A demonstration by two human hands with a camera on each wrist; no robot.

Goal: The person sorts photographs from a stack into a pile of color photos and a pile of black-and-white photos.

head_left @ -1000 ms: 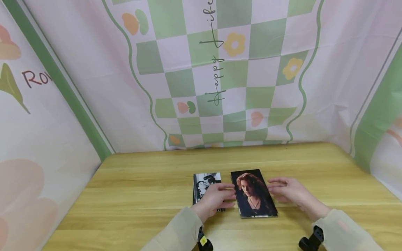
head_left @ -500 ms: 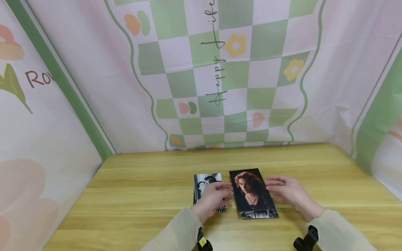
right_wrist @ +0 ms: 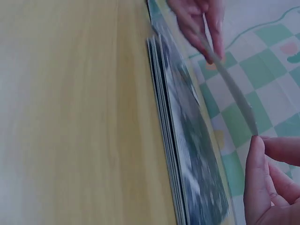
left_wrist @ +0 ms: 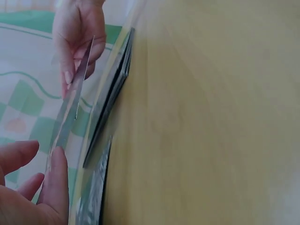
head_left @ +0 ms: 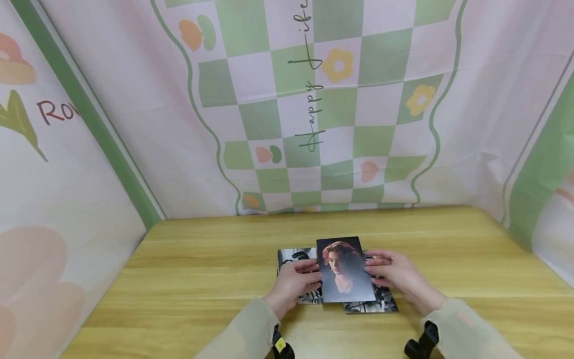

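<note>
A dark portrait photo card (head_left: 343,279) is held level above the table, one hand at each side edge. My left hand (head_left: 291,283) pinches its left edge; in the left wrist view the thumb (left_wrist: 57,178) lies against the underside. From the opposite side my right hand (head_left: 396,274) holds the right edge between thumb and fingers, as the right wrist view shows at the card's rim (right_wrist: 243,110). Below it, partly covered, lies a stack of photo cards (head_left: 381,301) with a black-and-white picture on top. Another black-and-white photo (head_left: 287,257) lies to the left, partly behind my left hand.
The wooden table (head_left: 202,279) carries the cards near its middle. A checked green and white cloth (head_left: 314,124) hangs behind the table's far edge, with more printed cloth at both sides. Small black cameras sit on both wrists.
The portrait card has come up off the right stack and moved left, between both hands, uncovering a black-and-white picture beneath. Both hands have shifted left with it.
</note>
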